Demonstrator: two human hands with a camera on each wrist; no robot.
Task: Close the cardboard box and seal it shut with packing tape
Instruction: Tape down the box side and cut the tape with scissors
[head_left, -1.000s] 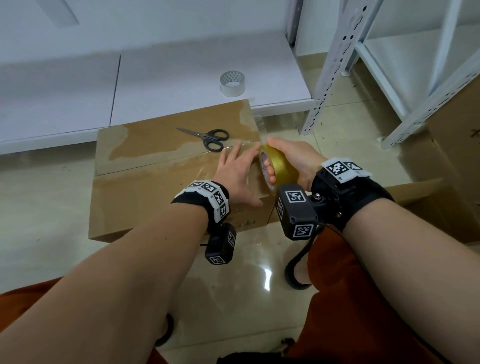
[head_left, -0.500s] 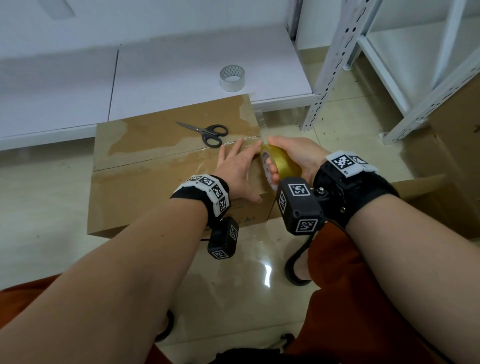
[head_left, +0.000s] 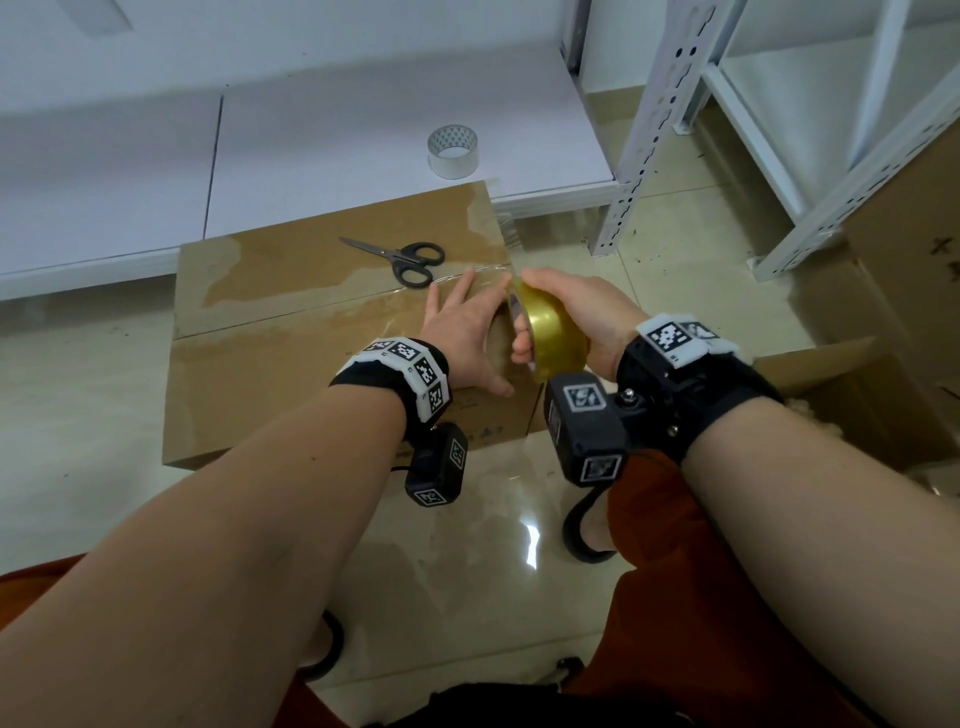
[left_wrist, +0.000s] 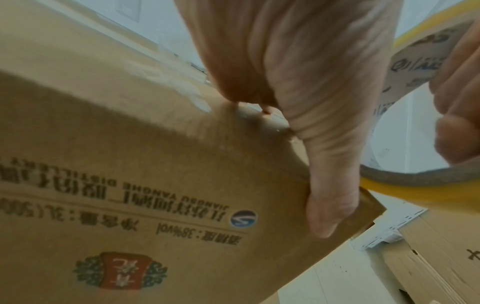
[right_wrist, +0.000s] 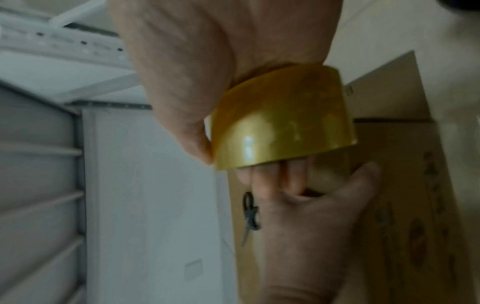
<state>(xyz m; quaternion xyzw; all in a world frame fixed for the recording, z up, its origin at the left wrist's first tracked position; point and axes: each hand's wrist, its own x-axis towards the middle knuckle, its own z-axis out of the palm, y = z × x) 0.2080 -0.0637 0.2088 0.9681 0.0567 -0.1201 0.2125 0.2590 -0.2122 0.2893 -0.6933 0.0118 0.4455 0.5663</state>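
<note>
Taping top seam of closed cardboard box (head_left: 291, 358), roll at the box's R end.

R hand (head_left: 582, 306) wrapped round yellow packing tape roll (head_left: 550, 338), fingers thru core. L hand (head_left: 462, 332) flat, fingers straight, just L of roll, pressing tape on lid; thumb over near edge. Best: keep strip taut & centred on seam, carry over R edge, smooth w/ L palm before cutting. Scissors (head_left: 400, 254) just beyond L fingertips; clear tape roll (head_left: 452, 150) well beyond.
</note>
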